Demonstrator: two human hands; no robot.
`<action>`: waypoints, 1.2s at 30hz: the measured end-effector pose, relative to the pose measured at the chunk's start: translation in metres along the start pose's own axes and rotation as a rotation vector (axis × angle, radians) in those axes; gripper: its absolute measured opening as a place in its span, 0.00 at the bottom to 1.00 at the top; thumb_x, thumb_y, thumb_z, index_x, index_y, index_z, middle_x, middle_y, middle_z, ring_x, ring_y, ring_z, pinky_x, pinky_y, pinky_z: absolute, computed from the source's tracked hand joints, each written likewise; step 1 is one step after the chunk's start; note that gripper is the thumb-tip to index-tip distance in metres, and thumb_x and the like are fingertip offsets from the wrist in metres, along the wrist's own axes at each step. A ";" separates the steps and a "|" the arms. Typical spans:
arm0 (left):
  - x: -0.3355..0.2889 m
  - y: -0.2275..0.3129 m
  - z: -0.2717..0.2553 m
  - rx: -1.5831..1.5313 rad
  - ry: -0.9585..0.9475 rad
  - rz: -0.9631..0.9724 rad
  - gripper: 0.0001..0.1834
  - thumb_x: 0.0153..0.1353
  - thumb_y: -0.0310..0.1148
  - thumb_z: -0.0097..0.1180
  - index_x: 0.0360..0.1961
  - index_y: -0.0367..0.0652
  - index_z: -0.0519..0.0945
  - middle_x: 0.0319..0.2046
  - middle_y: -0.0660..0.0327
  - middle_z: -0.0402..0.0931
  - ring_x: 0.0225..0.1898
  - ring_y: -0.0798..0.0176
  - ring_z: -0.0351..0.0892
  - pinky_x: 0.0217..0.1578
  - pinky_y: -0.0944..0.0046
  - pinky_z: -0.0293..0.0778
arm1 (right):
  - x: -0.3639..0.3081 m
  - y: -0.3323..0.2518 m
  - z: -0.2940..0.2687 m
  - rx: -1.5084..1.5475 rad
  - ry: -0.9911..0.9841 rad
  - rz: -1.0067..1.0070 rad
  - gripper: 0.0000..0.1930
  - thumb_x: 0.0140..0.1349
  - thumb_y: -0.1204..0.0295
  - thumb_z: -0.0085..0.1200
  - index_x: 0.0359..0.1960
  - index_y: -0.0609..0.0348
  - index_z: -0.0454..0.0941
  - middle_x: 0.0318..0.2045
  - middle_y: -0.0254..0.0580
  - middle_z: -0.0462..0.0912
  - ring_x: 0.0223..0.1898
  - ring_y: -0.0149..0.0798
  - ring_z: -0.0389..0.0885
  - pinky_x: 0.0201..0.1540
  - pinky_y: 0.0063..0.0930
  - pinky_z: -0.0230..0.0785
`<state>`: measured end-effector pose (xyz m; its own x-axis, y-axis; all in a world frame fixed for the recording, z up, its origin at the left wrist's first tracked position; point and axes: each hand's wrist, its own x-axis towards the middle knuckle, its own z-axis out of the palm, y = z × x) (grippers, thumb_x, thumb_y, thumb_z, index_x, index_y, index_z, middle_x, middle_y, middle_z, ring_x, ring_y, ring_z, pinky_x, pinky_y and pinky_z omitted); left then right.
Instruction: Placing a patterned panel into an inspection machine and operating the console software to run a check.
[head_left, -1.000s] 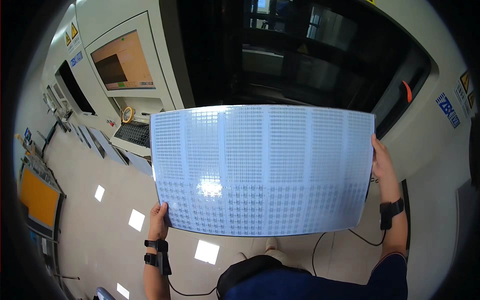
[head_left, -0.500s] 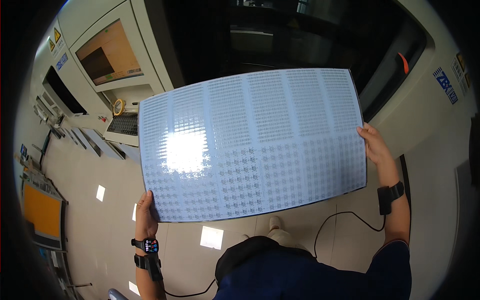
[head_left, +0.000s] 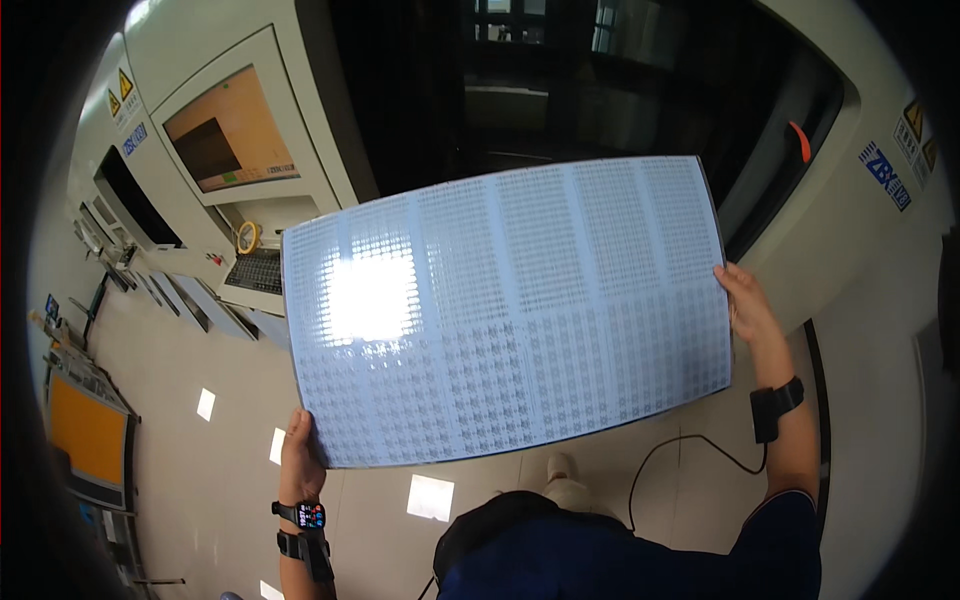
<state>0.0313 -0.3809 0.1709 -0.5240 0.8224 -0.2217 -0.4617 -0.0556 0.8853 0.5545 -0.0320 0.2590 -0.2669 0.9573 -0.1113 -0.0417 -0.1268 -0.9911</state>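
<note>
A large pale-blue rectangular panel [head_left: 600, 330], covered in blocks of fine printed patterns, is held up in front of me. Light glares off its left part. My left hand [head_left: 302, 455] is closed on its lower left corner, thumb on the front face and the fingers mostly behind. At the right edge, my right hand [head_left: 748, 305] grips the panel with the thumb over the front; its other fingers are partly hidden. The panel tilts slightly, its right side higher than its left.
Ahead stands a large pale machine with a dark window [head_left: 540, 100] and a red handle [head_left: 799, 142]. To the left are a screen [head_left: 232, 130], a keyboard [head_left: 255, 272] and a yellow tape roll [head_left: 248, 236]. Several flat panels [head_left: 215, 308] lean along the machine's base. An orange board [head_left: 88, 428] stands farther left.
The panel and both hands have shifted a little lower in view, the left side more than the right. The machine and screen also appear slightly shifted. Both hands keep their hold.
</note>
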 end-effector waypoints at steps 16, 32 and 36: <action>0.000 -0.075 -0.038 0.183 -0.097 -0.239 0.14 0.66 0.35 0.48 0.52 0.45 0.69 0.40 0.63 0.75 0.44 0.66 0.74 0.47 0.61 0.72 | -0.013 0.076 -0.040 -0.192 0.040 -0.034 0.16 0.66 0.68 0.47 0.49 0.67 0.71 0.44 0.41 0.78 0.44 0.33 0.75 0.50 0.26 0.66; 0.052 -0.178 -0.018 0.242 -0.375 -0.267 0.09 0.61 0.33 0.55 0.40 0.40 0.75 0.25 0.69 0.73 0.22 0.77 0.67 0.24 0.75 0.63 | -0.117 0.097 -0.108 -0.201 0.190 -0.030 0.17 0.67 0.66 0.47 0.51 0.64 0.66 0.45 0.42 0.76 0.45 0.36 0.74 0.50 0.30 0.66; 0.050 -0.170 -0.019 0.330 -0.299 -0.246 0.13 0.59 0.38 0.58 0.38 0.41 0.75 0.25 0.68 0.73 0.24 0.76 0.72 0.24 0.72 0.65 | -0.112 0.104 -0.114 -0.183 0.198 -0.119 0.17 0.67 0.68 0.46 0.53 0.65 0.65 0.45 0.41 0.76 0.45 0.34 0.74 0.50 0.29 0.66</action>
<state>0.0704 -0.3411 0.0017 -0.1783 0.9174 -0.3558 -0.2692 0.3023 0.9144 0.6895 -0.1230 0.1602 -0.0766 0.9970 0.0122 0.1179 0.0212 -0.9928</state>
